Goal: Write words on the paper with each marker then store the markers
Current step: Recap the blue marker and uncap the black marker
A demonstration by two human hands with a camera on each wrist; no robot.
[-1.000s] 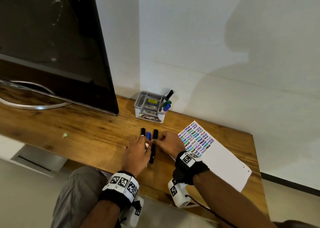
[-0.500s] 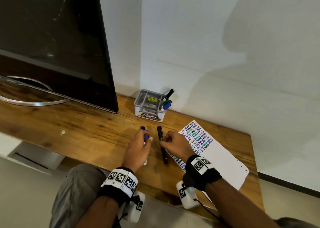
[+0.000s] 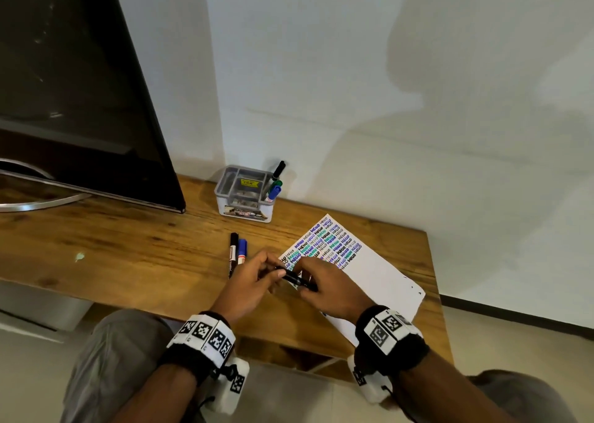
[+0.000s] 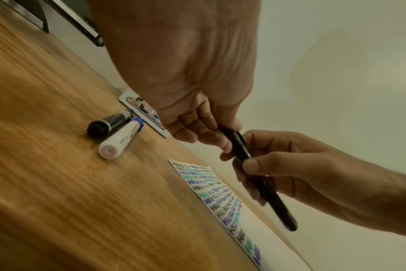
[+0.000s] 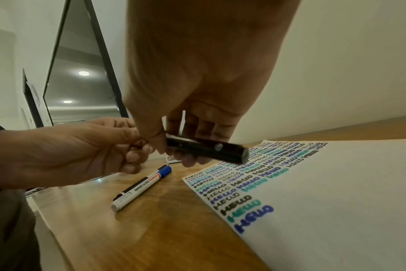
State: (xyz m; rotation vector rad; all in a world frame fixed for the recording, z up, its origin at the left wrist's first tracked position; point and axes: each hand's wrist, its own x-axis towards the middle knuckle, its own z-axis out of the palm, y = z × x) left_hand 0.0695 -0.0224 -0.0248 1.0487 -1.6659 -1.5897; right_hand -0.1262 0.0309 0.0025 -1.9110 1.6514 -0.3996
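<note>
Above the wooden worktop (image 3: 135, 255), just at the near left corner of the paper (image 3: 379, 278), I see both hands closed around one slim black marker (image 3: 297, 279): the left hand (image 3: 249, 286) pinches its cap end between thumb and fingers, while the right hand (image 3: 328, 289) curls round the barrel. To their left, a black marker (image 3: 232, 255) and a blue-capped whiteboard marker (image 3: 242, 251) lie side by side, touching, on the wood. Rows of "HELLO" in black, blue and teal fill the paper's far end. Against the wall a clear organiser box (image 3: 244, 194) holds three markers upright in its right compartment, beside a dark monitor (image 3: 74, 85).
</note>
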